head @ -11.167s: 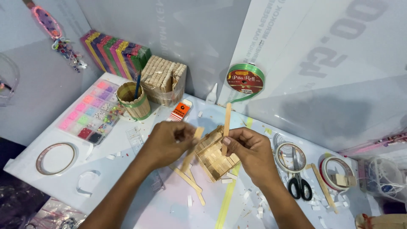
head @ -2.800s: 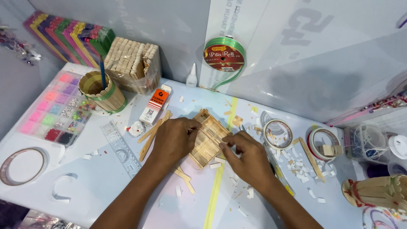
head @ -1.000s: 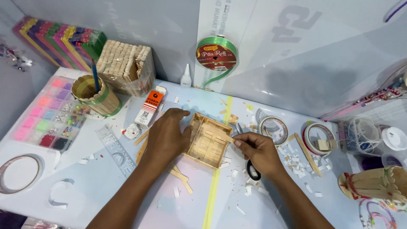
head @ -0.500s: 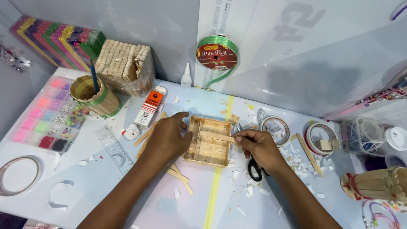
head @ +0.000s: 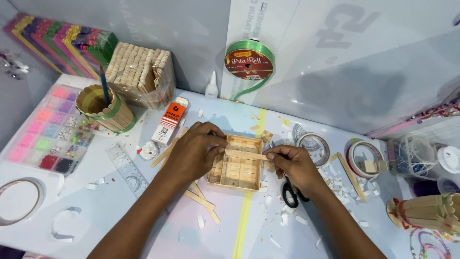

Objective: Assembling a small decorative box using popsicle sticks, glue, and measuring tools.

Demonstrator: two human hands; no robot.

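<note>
hands are busy with a small square box made of pale flat wooden sticks (head: 235,162), which sits flat on the white table (head: 96,211), right in the middle, in front of the person. the left hand (head: 191,153) lies on the box's left side, with its fingers curled over the wall to keep it from sliding. the right hand (head: 292,165) pinches one thin pale wooden stick (head: 247,154) between thumb and finger and lays it across the open top.

to do this well, i think the left hand should press softly, so the walls do not bend. the stick should lie straight, with both ends resting on the walls.

black-handled scissors (head: 289,192) lie just under the right hand. loose wooden sticks (head: 201,201) lie beside the left wrist. an orange and white glue box (head: 170,123) stands near, behind the left hand.

half a second ago the right hand was lower, on the scissors, and no stick lay across the box. much earlier both hands held the box up off the table.
</note>
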